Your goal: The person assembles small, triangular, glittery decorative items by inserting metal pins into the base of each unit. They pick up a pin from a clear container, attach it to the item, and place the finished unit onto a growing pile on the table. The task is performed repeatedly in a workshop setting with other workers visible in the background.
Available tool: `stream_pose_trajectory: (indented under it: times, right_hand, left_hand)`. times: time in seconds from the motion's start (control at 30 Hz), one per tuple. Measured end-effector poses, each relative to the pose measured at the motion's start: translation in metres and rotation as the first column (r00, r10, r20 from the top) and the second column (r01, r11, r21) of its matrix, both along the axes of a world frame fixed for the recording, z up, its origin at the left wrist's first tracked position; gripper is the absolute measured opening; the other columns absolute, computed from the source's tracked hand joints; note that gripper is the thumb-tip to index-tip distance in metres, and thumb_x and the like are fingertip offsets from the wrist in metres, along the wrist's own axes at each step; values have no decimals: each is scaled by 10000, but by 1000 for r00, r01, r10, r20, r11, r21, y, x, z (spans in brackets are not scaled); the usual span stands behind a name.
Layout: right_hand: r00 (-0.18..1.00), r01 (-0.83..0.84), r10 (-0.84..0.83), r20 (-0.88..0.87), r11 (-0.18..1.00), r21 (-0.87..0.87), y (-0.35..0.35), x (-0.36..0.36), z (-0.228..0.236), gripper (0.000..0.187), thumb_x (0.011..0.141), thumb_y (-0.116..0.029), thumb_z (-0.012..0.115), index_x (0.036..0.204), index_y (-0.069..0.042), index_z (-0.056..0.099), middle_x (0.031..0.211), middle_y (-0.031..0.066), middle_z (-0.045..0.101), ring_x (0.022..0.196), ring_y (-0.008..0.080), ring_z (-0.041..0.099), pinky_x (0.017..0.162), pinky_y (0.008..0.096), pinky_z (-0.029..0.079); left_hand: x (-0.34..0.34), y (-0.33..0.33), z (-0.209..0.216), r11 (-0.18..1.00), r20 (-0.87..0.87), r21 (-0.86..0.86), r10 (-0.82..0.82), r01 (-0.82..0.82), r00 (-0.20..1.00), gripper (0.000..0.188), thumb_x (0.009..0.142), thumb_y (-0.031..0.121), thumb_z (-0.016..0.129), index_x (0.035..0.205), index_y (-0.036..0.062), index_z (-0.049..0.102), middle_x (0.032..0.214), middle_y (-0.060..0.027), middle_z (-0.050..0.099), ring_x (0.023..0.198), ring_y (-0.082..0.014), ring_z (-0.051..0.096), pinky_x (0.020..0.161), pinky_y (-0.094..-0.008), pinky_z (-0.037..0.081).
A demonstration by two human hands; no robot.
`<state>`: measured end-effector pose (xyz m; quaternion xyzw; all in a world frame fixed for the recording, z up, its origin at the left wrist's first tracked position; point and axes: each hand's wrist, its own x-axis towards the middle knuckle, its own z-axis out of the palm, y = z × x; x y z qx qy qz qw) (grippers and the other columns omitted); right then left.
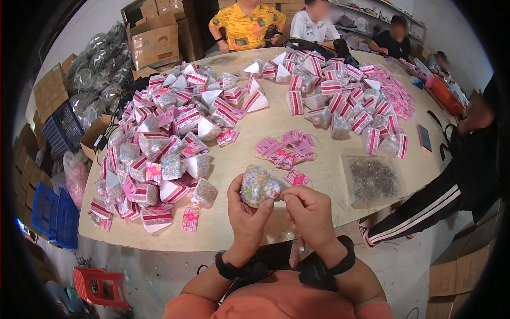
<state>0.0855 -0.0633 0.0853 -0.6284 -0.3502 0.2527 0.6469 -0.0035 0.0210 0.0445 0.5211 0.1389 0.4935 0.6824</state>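
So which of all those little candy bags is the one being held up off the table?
The colourful speckled bag between the left hand and right hand. All the other bags lie in piles on the table; only this one is lifted.

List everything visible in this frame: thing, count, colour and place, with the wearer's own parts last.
bead-filled pouch: one, clear with pastel beads, held in both hands above the near table edge.
finished packets: many, pink-and-white headers, heaped on the table's left and far right.
pink header cards: small pile, table centre.
clear tray: one, holding small dark metal pieces, right of the hands.
phone: one, dark, right table edge.
round table: one, pale wood.
cardboard boxes: several, brown, behind the table.
blue crates: several, floor left.
red stool: one, floor.
people: several, seated around the far side.
left hand: grip on the pouch.
right hand: pinching the pouch's end.
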Motion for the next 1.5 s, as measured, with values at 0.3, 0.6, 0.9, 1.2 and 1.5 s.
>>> stream_pose_trajectory:
  times: [0.3,0.6,0.9,1.2,1.5]
  right_hand:
    - [1000,16,-16,-10,1000,-2,1,1,-5,114,829,-37,520,819,18,619,586,-6,524,498,34,468,437,189,355]
    - [977,0,-4,-214,1000,-15,2,-1,0,66,835,-46,523,884,-25,483,577,35,534,466,42,448,403,199,336]
    - [975,-146,171,143,975,-168,14,31,-22,94,837,-80,554,863,-11,494,740,80,574,666,107,570,591,251,471]
    - [720,-319,682,-130,491,811,-66,-29,125,279,778,-233,569,667,4,471,684,116,484,556,212,506,570,333,490]
    - [774,-390,618,138,295,872,-86,-40,117,314,813,-266,532,714,31,515,693,131,506,563,212,512,559,319,476]
  left_hand:
    - [1,-1,-3,990,-36,125,76,-71,996,706,739,3,656,1289,-36,215,1204,-129,354,1100,-198,430,940,-323,388]
    - [0,0,-9,946,-149,305,161,-110,976,723,721,-38,640,1300,-29,207,1211,-134,348,1119,-206,420,949,-325,383]
    - [5,18,-31,985,-261,160,109,-69,959,631,746,13,638,1261,-31,274,1142,-119,424,1033,-189,481,871,-304,437]
    - [-3,146,-5,968,-78,-250,3,-22,997,420,852,132,538,1219,-26,408,1019,-112,551,871,-188,567,764,-306,474]
    - [-86,267,72,637,-350,587,757,-500,552,660,768,304,632,1245,-79,382,1229,-193,453,1119,-261,447,953,-333,330]
